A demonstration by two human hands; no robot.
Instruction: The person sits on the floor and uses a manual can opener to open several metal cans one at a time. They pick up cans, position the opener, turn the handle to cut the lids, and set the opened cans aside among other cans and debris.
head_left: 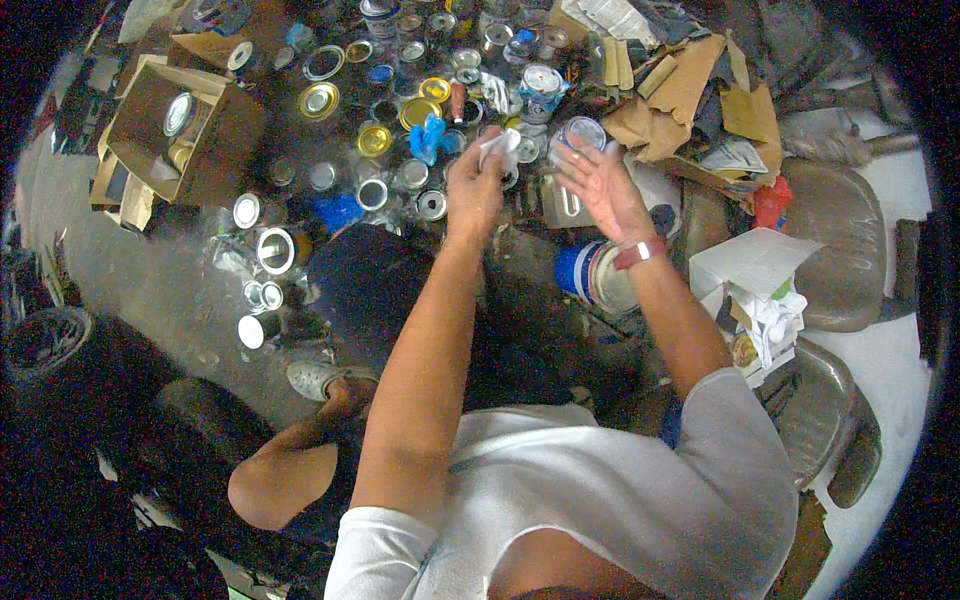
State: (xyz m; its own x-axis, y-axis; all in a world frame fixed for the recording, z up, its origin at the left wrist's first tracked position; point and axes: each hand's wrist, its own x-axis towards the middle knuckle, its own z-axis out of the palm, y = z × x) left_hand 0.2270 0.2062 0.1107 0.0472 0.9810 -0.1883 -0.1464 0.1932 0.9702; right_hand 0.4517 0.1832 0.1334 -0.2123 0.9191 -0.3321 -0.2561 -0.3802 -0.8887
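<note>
My left hand [474, 192] is closed on a crumpled white piece of cloth or paper [500, 148]. To its right, my right hand [606, 192] has its fingers spread, with a red band [640, 252] at the wrist. Just beyond those fingertips is a round clear-looking container or tin [585, 128]; whether they touch it I cannot tell. A metal tray-like piece [556, 204] lies beneath, between the hands. Close to my left hand are a blue crumpled rag [426, 141] and several open-topped tins, one of them this ring-rimmed tin [431, 205].
An open cardboard box [215, 135] stands at the left. Torn cardboard [678, 100] is heaped at the far right. A blue and white paint bucket [582, 272] stands below my right hand. A white box of crumpled paper [752, 265] sits by a brown chair [832, 240]. White-topped tins [277, 250] line the left floor.
</note>
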